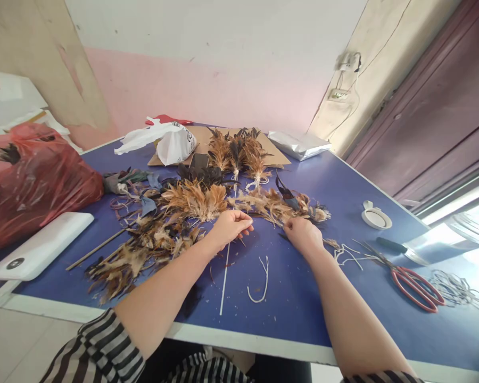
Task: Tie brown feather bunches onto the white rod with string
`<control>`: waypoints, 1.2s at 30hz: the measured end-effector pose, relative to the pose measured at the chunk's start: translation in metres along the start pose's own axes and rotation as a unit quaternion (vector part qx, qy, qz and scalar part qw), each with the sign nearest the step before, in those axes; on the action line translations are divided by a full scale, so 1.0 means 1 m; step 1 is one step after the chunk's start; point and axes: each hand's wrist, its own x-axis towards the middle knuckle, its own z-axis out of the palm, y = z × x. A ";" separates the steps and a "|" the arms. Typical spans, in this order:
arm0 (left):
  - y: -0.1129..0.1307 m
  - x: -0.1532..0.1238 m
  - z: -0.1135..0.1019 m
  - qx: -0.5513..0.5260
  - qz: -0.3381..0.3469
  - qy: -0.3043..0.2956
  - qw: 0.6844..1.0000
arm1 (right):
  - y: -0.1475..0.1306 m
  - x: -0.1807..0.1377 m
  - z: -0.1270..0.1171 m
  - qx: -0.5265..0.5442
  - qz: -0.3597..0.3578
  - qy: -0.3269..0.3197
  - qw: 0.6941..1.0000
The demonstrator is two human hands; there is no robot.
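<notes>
My left hand (228, 226) hovers over a thin white stick (225, 274) with its fingers curled together in a pinch; what it pinches is too small to make out. My right hand (302, 234) is closed at the edge of a spread of brown and tan feathers (271, 205), fingers tucked into them. More loose feathers (143, 250) lie heaped to the left. Tied feather bundles (239, 151) rest on a cardboard sheet (277, 157) farther back. A short piece of white string (261, 279) lies between my forearms.
Red-handled scissors (417, 287), a white tape roll (375, 218), a dark-handled blade (407, 248) and wire loops (459, 290) lie to the right on the blue table (303, 314). A red plastic bag (32, 181) and white flat device (35, 247) sit left; a white bag (171, 141) at the back.
</notes>
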 end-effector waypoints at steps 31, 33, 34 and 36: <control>-0.009 -0.002 0.012 -0.006 -0.020 -0.015 1.000 | -0.035 -0.022 -0.010 0.345 -0.163 -0.148 0.912; -0.003 -0.001 0.002 0.043 -0.010 -0.022 0.999 | -0.025 -0.017 -0.007 0.313 -0.106 -0.126 0.935; 0.001 -0.001 -0.003 0.061 -0.011 -0.044 0.997 | -0.019 -0.013 -0.005 0.290 -0.061 -0.094 0.950; 0.010 -0.003 -0.014 0.096 -0.013 -0.083 0.992 | -0.007 -0.007 -0.001 0.231 -0.009 -0.043 0.972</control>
